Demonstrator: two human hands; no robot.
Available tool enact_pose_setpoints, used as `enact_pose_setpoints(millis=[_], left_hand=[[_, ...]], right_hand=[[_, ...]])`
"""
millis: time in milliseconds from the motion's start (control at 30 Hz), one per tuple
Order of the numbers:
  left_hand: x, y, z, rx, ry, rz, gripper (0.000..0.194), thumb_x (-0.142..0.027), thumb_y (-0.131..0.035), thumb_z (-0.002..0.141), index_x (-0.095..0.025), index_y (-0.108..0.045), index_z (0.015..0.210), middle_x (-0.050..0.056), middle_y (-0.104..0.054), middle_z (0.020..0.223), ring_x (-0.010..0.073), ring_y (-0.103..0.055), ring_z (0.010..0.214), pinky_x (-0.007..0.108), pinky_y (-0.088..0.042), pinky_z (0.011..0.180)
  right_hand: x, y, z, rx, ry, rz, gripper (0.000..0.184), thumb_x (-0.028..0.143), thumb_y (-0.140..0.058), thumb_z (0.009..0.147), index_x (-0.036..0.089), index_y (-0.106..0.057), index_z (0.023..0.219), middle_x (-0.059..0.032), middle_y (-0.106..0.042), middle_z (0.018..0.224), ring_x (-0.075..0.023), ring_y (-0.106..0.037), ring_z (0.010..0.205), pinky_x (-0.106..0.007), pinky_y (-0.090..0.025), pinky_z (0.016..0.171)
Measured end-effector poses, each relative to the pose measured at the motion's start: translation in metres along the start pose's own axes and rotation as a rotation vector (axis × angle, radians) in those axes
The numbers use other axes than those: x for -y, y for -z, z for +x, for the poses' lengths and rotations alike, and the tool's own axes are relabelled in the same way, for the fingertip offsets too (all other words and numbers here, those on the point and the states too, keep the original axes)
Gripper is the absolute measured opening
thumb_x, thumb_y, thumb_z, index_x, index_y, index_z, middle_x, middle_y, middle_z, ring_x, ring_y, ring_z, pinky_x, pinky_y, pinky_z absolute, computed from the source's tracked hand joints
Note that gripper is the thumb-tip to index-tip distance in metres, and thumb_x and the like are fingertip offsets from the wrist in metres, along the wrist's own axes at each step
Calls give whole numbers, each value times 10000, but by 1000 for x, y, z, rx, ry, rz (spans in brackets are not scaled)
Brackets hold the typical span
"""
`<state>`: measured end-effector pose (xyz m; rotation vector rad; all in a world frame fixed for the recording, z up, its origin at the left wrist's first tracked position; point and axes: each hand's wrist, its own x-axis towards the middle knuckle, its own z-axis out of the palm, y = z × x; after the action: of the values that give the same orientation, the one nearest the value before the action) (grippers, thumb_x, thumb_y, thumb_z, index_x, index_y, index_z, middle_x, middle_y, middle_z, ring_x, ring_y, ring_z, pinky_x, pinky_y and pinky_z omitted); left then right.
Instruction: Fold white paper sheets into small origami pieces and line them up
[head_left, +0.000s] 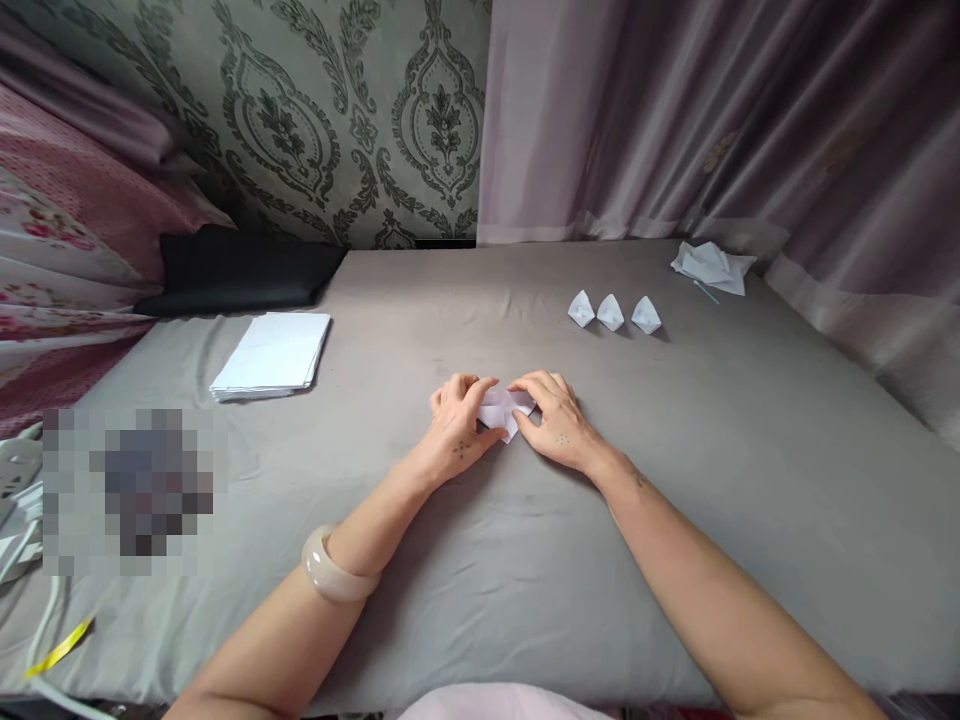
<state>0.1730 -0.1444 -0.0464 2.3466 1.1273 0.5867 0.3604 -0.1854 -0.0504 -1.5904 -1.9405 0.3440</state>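
A small folded piece of white paper [508, 410] lies on the grey cloth in front of me, with creases and a point toward me. My left hand [463, 422] grips its left side, thumb near the lower point and fingers curled over the far edge. On the right side, my right hand [553, 418] pinches the paper between thumb and fingers. Both hands partly hide it. Beyond them, to the right, three small folded paper boats [610, 313] stand in a row.
A stack of white paper [274, 352] lies to the left, near a black folded cover [240, 270]. Crumpled white paper [712, 266] and a thin pale stick [706, 292] lie at the far right. White cables [51, 610] and a yellow strip [61, 648] are at the left edge.
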Motion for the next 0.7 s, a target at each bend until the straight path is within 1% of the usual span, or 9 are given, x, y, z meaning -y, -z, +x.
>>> enact_pose_setpoints(millis=[67,167,300,400,567,700], left_hand=[[1,1,0,1,0,14,642,-328,-731,750,-279,-429,1315,100,-431,1242,283,-418,1156,496,-293,1015],[0,2,1,-2,1,55,572,-371,-737,744,-272,-501,1255,94,-443,1273,296,-394,1168,494,-286,1009],[-1,3,2,10,-18,92,481,-432,-729,750,-260,-567,1170,69,-530,1228,284,-405,1143,477,-276,1006],[-1,3,2,21,-20,92,478,-467,-716,757,-262,-569,1163,61,-564,1205,278,-414,1134,466,-278,1000],[0,4,3,35,-3,89,506,-494,-707,758,-247,-563,1175,65,-568,1202,275,-419,1123,453,-281,995],[1,4,4,54,26,73,507,-517,-691,762,-252,-563,1175,66,-566,1194,273,-423,1112,450,-287,988]], right_hand=[[0,0,1,-1,-8,7,314,161,-568,801,245,-564,1104,-44,-598,1091,-233,-490,1042,-386,-400,932],[1,1,2,-12,-15,17,320,151,-564,790,242,-560,1097,-44,-597,1064,-231,-492,1024,-383,-398,925],[2,2,3,-14,-12,26,303,142,-557,788,239,-559,1075,-44,-597,1043,-230,-496,1012,-383,-395,921],[2,2,3,-14,-16,26,296,143,-555,788,241,-561,1068,-45,-596,1060,-232,-493,1020,-382,-394,919],[3,3,2,-2,3,28,357,147,-554,802,250,-542,1143,-37,-596,1139,-233,-475,1070,-382,-380,928],[3,3,2,28,0,27,384,160,-553,814,267,-525,1181,-27,-626,1101,-235,-477,1071,-386,-373,914]])
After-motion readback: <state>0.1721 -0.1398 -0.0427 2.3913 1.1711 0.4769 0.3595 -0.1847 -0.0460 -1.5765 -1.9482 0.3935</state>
